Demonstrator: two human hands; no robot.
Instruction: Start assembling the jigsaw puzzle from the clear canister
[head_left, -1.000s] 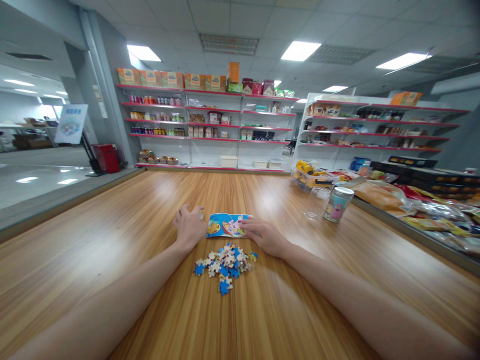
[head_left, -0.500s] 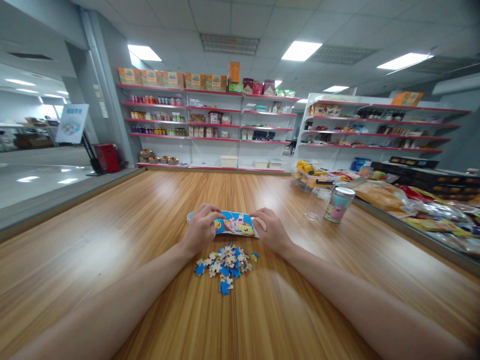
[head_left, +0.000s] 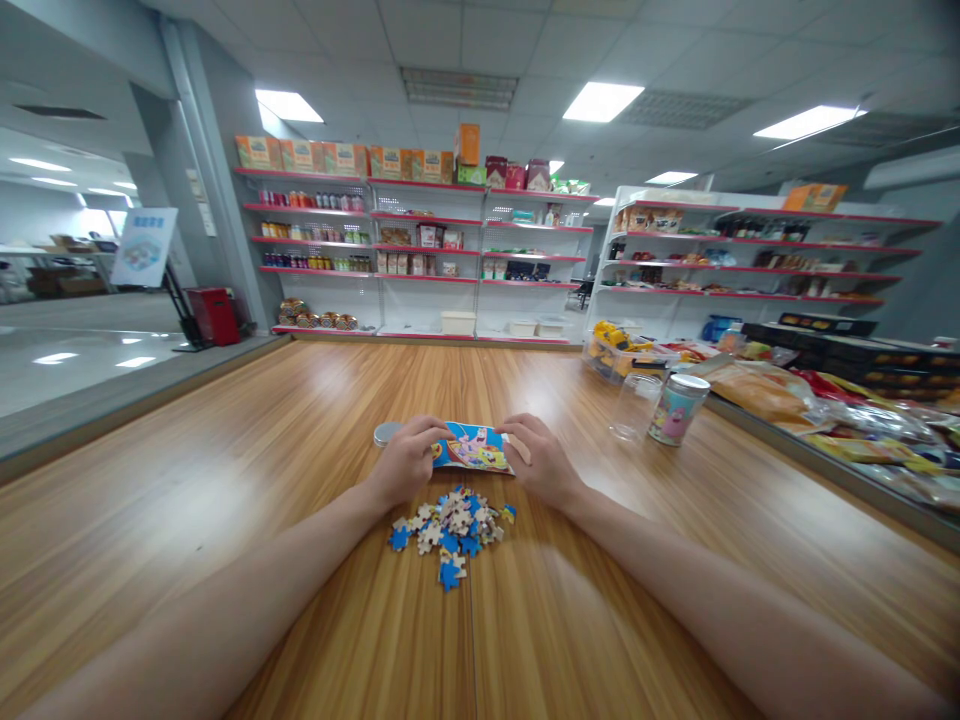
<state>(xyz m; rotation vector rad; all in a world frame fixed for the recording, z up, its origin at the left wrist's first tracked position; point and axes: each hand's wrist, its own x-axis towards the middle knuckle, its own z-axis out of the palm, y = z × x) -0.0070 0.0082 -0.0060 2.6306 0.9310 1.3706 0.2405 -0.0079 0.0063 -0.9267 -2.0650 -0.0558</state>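
Note:
A colourful cartoon picture sheet (head_left: 474, 447) is held between both hands just above the wooden table (head_left: 225, 480). My left hand (head_left: 407, 463) grips its left end and my right hand (head_left: 541, 462) grips its right end, so the sheet tilts toward me. Right in front of the hands lies a heap of loose puzzle pieces (head_left: 450, 529), blue and pale. A small round metal lid (head_left: 388, 434) lies flat just beyond my left hand.
A clear glass jar (head_left: 632, 405) and a printed tin with a white lid (head_left: 677, 409) stand to the right. Snack packets (head_left: 817, 405) crowd the table's right edge. Store shelves (head_left: 420, 250) line the far wall.
My left hand moved right from the metal lid onto the sheet's left end. Both hands closed on the sheet and tilted it up toward me.

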